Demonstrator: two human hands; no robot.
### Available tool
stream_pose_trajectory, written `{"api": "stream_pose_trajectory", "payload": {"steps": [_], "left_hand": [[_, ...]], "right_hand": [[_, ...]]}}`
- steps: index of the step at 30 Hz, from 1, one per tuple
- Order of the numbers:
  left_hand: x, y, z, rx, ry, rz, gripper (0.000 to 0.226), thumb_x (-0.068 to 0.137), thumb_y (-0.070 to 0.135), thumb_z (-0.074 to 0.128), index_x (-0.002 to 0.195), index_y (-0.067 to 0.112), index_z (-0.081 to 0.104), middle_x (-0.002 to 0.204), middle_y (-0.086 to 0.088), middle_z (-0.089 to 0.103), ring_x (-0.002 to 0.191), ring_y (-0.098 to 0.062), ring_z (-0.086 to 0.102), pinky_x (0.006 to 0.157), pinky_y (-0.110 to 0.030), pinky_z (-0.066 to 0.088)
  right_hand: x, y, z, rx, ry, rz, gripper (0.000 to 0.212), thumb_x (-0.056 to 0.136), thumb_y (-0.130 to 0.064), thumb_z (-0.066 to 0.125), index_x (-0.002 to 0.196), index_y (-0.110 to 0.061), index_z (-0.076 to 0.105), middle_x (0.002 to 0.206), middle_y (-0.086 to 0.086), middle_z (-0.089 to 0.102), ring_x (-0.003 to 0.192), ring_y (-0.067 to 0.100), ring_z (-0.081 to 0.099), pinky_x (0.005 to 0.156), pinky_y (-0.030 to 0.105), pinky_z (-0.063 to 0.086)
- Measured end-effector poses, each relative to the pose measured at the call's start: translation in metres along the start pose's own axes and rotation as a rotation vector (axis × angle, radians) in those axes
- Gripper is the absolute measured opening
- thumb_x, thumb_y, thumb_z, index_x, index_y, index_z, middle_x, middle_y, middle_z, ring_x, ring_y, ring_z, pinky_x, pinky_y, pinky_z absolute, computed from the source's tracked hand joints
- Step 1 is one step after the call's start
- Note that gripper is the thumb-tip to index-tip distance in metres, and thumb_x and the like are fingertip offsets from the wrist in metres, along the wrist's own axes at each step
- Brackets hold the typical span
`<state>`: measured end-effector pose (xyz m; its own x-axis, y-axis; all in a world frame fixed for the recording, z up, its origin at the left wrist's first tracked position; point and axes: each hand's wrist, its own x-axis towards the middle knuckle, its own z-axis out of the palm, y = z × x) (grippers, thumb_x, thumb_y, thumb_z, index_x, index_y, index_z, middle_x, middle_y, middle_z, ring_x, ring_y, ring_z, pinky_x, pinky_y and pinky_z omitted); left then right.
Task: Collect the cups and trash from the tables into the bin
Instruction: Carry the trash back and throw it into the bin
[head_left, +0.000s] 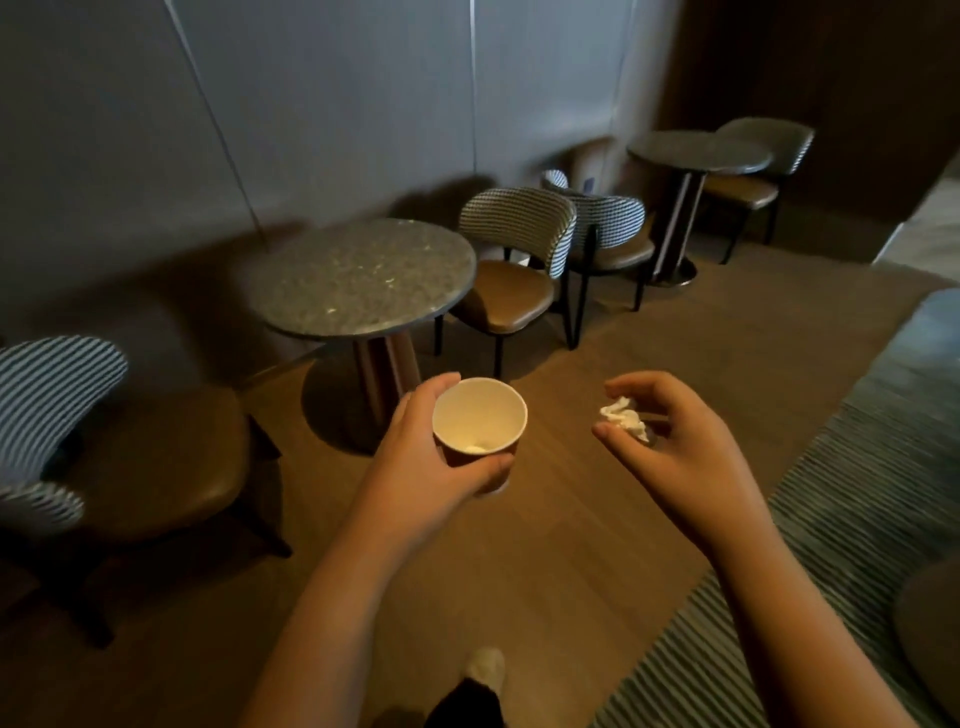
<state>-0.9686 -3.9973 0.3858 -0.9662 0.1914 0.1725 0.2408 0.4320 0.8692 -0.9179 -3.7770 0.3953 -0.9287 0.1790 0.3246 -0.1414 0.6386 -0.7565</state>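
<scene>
My left hand (434, 460) grips a paper cup (480, 418), brown outside and white inside, with its open mouth facing the camera and a small white scrap at its bottom. My right hand (675, 441) pinches a crumpled white tissue (626, 420) between thumb and fingers. Both hands are raised above the wooden floor, the cup left of the tissue. No bin is in view.
A round speckled table (363, 275) stands ahead, with striped-back chairs at its left (78, 426) and right (514, 275). A second round table (698, 153) with chairs is at the far right. A striped rug (857, 467) covers the floor at right. My shoe (485, 667) shows below.
</scene>
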Motion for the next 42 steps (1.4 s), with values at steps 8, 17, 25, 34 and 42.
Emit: {"api": "stream_pose_trajectory", "payload": {"steps": [8, 17, 25, 34, 42], "left_hand": [[0.254, 0.027, 0.082, -0.112, -0.153, 0.204, 0.091, 0.063, 0.041, 0.079, 0.136, 0.049, 0.025, 0.128, 0.029, 0.034, 0.106, 0.017, 0.033, 0.081, -0.01, 0.026], [0.456, 0.082, 0.248, -0.058, -0.41, 0.403, 0.09, 0.065, 0.05, 0.074, 0.137, 0.049, 0.021, 0.129, 0.03, 0.03, 0.108, 0.014, 0.025, 0.085, -0.013, 0.024], [0.62, 0.139, 0.403, -0.038, -0.48, 0.438, 0.09, 0.067, 0.046, 0.075, 0.14, 0.044, 0.022, 0.142, 0.022, 0.03, 0.118, 0.008, 0.025, 0.093, -0.019, 0.023], [0.782, 0.184, 0.56, -0.108, -0.535, 0.425, 0.092, 0.064, 0.041, 0.078, 0.138, 0.046, 0.024, 0.135, 0.024, 0.036, 0.115, 0.008, 0.031, 0.089, -0.015, 0.027], [0.926, 0.253, 0.758, -0.18, -0.802, 0.568, 0.092, 0.068, 0.046, 0.075, 0.138, 0.049, 0.015, 0.145, 0.018, 0.031, 0.119, 0.005, 0.029, 0.089, -0.015, 0.025]], "right_hand": [[0.187, 0.089, -0.033, -0.104, 0.273, 0.119, 0.036, 0.078, -0.032, 0.07, 0.11, -0.039, 0.054, 0.101, -0.021, 0.056, 0.097, -0.011, 0.052, 0.076, 0.0, 0.038], [0.33, 0.22, -0.109, -0.21, 0.474, 0.281, 0.04, 0.075, -0.027, 0.073, 0.107, -0.041, 0.053, 0.102, -0.023, 0.054, 0.097, -0.012, 0.051, 0.075, -0.002, 0.037], [0.47, 0.36, -0.202, -0.233, 0.586, 0.35, 0.038, 0.076, -0.026, 0.074, 0.105, -0.04, 0.054, 0.101, -0.024, 0.053, 0.097, -0.015, 0.048, 0.075, -0.003, 0.034], [0.626, 0.479, -0.297, -0.393, 0.632, 0.372, 0.03, 0.08, -0.044, 0.059, 0.109, -0.041, 0.05, 0.098, -0.027, 0.049, 0.094, -0.009, 0.05, 0.068, 0.008, 0.036], [0.741, 0.606, -0.408, -0.476, 0.796, 0.508, 0.029, 0.082, -0.042, 0.06, 0.109, -0.035, 0.054, 0.098, -0.025, 0.048, 0.093, -0.009, 0.049, 0.068, 0.006, 0.035]]}}
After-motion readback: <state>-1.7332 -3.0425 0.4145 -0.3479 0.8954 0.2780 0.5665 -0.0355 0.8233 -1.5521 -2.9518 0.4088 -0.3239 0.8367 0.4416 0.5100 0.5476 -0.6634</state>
